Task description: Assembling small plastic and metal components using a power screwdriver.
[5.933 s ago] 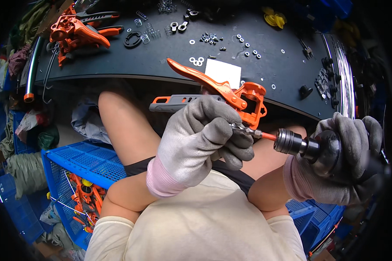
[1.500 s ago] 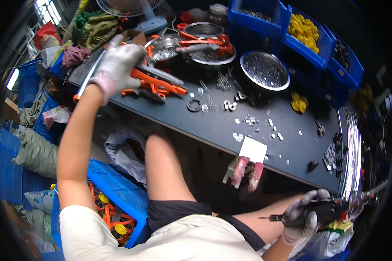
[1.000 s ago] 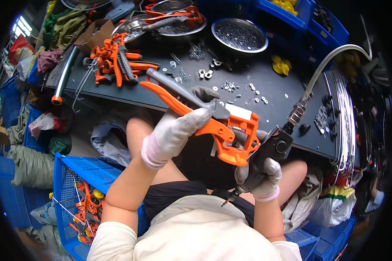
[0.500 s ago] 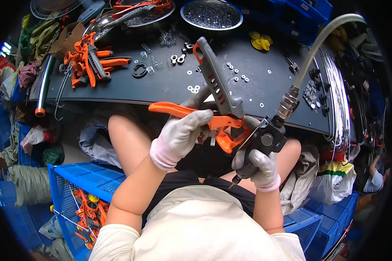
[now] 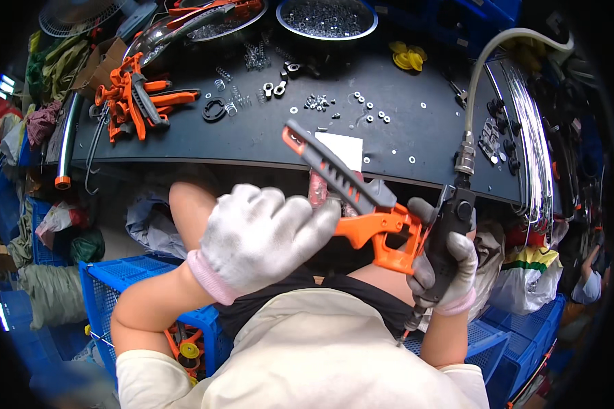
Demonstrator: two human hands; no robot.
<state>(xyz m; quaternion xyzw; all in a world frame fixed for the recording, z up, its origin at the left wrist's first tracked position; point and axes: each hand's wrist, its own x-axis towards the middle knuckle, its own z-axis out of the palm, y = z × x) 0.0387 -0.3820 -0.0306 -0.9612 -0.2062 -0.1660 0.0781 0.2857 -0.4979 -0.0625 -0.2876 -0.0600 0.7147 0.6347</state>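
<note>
Head view: a part-assembled orange-and-grey plastic lever tool [image 5: 383, 223] hangs between two gloved hands.
Its grey handle and orange frame look joined; silver washers [image 5: 370, 105] lie loose on the black table [image 5: 252, 140], suggesting unfinished work. The left hand [image 5: 262, 238] has fingers half-curled by the lever, grip hidden; the right hand [image 5: 462, 273] closes around a black hose-fed driver [image 5: 450, 219], touching the frame.

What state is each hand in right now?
Left hand: at the orange tool; whether it grips cannot be told.
Right hand: closed, holding the black driver.
</note>
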